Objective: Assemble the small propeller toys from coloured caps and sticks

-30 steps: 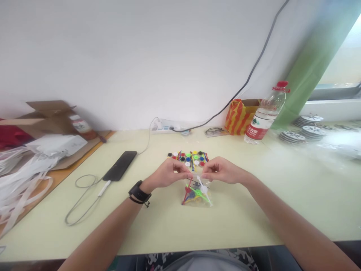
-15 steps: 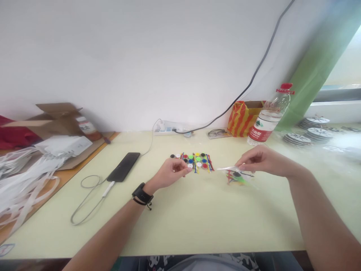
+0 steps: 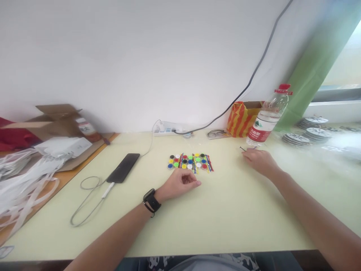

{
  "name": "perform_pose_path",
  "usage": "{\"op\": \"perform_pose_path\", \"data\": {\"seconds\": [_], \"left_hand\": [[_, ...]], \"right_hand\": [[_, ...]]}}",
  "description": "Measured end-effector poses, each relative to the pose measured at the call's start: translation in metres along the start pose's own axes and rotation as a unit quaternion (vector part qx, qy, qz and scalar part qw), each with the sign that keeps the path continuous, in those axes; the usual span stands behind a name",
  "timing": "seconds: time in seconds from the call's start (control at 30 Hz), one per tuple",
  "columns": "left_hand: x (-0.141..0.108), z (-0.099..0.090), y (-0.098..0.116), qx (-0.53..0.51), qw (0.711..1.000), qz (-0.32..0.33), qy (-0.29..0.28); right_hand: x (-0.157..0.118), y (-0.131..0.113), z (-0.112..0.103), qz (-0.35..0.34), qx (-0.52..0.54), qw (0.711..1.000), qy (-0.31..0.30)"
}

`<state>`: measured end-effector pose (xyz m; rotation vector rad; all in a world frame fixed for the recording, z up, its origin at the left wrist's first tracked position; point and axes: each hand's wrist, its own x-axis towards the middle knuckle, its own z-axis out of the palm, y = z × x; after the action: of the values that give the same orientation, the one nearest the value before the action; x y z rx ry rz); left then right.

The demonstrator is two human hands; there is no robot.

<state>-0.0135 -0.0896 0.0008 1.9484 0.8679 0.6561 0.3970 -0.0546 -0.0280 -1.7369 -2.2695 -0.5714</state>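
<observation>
My left hand (image 3: 184,183) rests low over the table, fingers loosely curled toward the thumb; I see nothing in it. Just beyond it lie rows of small round discs (image 3: 184,166) in black, white, red, yellow, blue and green. Between the rows are bundles of thin coloured sticks (image 3: 209,163). To the right, my right hand (image 3: 259,161) is closed near the water bottle (image 3: 261,128). A thin dark stick-like piece (image 3: 243,149) pokes out by its fingertips, and its fingers hide the rest.
At left a black phone (image 3: 123,168) lies with a grey cable (image 3: 84,220). Behind are a power strip (image 3: 166,128), glasses (image 3: 217,133) and a red-yellow bag (image 3: 238,118). Stacked discs (image 3: 296,139) stand at far right; white straps (image 3: 31,184) and a cardboard box (image 3: 60,116) at left.
My right hand has moved back toward the bottle; the clear bag of coloured pieces it held no longer shows. My left hand has come nearer and right, uncovering more discs.
</observation>
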Motion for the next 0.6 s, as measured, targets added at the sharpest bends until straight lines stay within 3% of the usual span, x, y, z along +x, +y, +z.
{"op": "perform_pose_path", "data": {"seconds": [0.1,0.27,0.43,0.6], "left_hand": [[-0.001,0.0,0.004,0.008,1.0,0.014,0.018],[-0.001,0.0,0.005,0.025,0.998,0.034,0.042],[0.0,-0.001,0.001,0.078,0.995,0.04,0.044],[0.0,0.0,-0.002,0.146,0.987,0.054,0.04]], "right_hand": [[0.001,-0.005,0.014,0.033,-0.017,0.998,-0.055],[-0.002,-0.005,0.014,0.076,-0.008,0.995,-0.064],[-0.008,0.001,0.016,0.077,0.015,0.996,-0.041],[-0.009,-0.006,0.019,0.063,0.025,0.997,0.028]]}}
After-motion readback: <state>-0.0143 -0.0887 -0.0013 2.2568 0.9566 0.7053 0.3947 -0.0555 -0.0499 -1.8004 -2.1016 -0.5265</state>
